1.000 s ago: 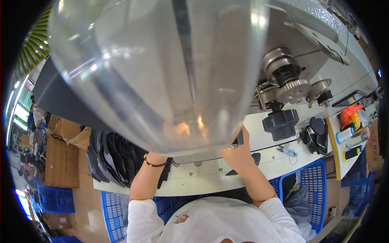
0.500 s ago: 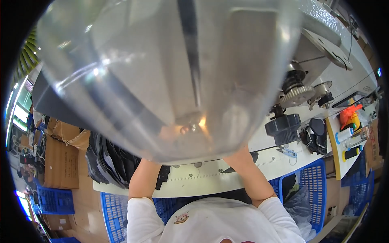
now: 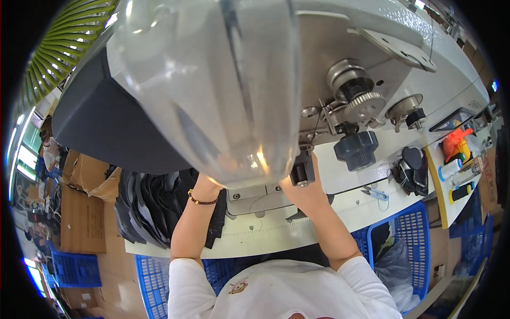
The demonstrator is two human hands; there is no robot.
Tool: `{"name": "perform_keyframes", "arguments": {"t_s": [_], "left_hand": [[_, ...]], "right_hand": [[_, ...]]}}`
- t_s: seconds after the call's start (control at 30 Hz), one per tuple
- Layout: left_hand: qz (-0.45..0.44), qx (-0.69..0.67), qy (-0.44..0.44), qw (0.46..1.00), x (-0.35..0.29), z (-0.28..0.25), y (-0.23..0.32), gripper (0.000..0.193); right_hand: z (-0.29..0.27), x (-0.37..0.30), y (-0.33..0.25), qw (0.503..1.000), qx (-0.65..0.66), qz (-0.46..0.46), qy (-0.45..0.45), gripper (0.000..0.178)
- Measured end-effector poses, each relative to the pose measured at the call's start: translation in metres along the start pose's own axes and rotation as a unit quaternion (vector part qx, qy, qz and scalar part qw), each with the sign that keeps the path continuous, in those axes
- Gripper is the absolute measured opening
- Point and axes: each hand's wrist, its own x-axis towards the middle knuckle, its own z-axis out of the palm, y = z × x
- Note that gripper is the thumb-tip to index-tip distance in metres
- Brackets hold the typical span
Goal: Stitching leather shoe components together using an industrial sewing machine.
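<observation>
A big sewing machine head fills the upper view, with a clear plastic shield hanging in front of its needle area. My left hand reaches in behind the lower left of the shield, a beaded bracelet on its wrist. To the right, my right hand goes under the head beside a small black roller part. Both sets of fingers are hidden by the shield and machine parts, so I cannot tell what they touch. A stack of dark cut fabric pieces lies by my left forearm.
On the white table to the right lie thread snips and a black strapped item. Thread spools stand on a side shelf. Blue baskets sit below the table edge, and a cardboard box stands left.
The view has shifted, so the shield appears smaller and farther left, uncovering more of the machine's knobs and roller. My left wrist and bracelet now show. Both hands stay at the machine.
</observation>
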Motion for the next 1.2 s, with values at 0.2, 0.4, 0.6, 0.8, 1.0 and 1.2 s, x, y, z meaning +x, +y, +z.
{"name": "perform_keyframes", "arguments": {"t_s": [0.2, 0.4, 0.6, 0.8, 1.0, 1.2], "left_hand": [[0.017, 0.042, 0.035, 0.998, -0.018, 0.016, 0.013, 0.009], [-0.013, 0.117, -0.023, 0.993, -0.088, 0.043, -0.040, 0.015], [-0.084, 0.258, -0.194, 0.943, -0.090, 0.052, -0.039, 0.015], [-0.149, 0.103, -0.078, 0.980, -0.062, 0.037, 0.028, 0.011], [-0.064, 0.270, -0.046, 0.960, -0.040, 0.031, 0.033, 0.018], [-0.104, 0.217, -0.029, 0.970, -0.033, 0.029, 0.037, 0.018]], "right_hand": [[-0.001, 0.001, -0.013, 0.999, -0.018, -0.006, -0.037, 0.027], [0.005, -0.003, -0.009, 0.999, -0.034, -0.021, 0.006, 0.031], [-0.022, -0.001, -0.012, 0.999, 0.040, 0.004, 0.009, 0.022], [-0.045, -0.014, 0.003, 0.946, -0.030, -0.298, -0.121, 0.034], [-0.021, -0.022, 0.007, 0.962, -0.058, -0.260, -0.054, 0.032], [-0.021, -0.015, -0.003, 0.972, -0.017, -0.232, -0.020, 0.036]]}}
